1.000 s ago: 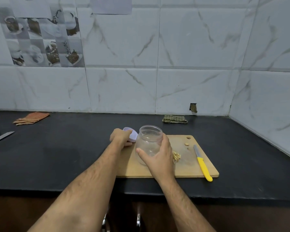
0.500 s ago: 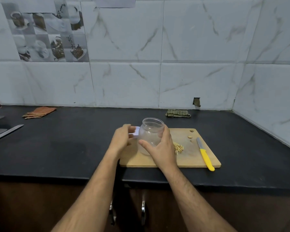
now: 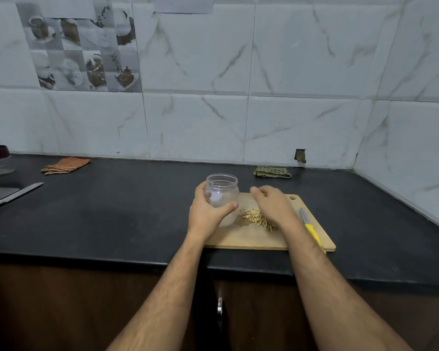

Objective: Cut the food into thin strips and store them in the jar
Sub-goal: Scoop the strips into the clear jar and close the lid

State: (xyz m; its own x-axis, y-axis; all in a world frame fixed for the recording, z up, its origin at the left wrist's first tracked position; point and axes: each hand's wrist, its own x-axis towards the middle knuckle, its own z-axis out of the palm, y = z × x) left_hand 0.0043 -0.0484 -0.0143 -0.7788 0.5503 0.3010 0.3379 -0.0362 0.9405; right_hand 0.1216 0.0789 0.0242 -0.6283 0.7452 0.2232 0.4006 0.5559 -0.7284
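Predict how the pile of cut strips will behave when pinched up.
The strips look thin and loose, so they probably scatter and some get left behind. They seem light, and likely snap or bend easily.

home kitchen | black countertop (image 3: pixel 117 219) | marble-look wall tiles (image 3: pixel 302 72) | cutting board (image 3: pixel 249 236) | knife (image 3: pixel 311 230)

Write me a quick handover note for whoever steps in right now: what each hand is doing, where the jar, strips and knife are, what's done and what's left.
Left hand grips the open, empty jar, standing on the cutting board.
Right hand is open, hovering over the pile of cut strips on the board beside the jar.
Yellow-handled knife lies on the board's right side, not held.
Done: food looks cut into strips; jar has no lid on.
Left: move the strips into the jar. The lid is not clearly visible.
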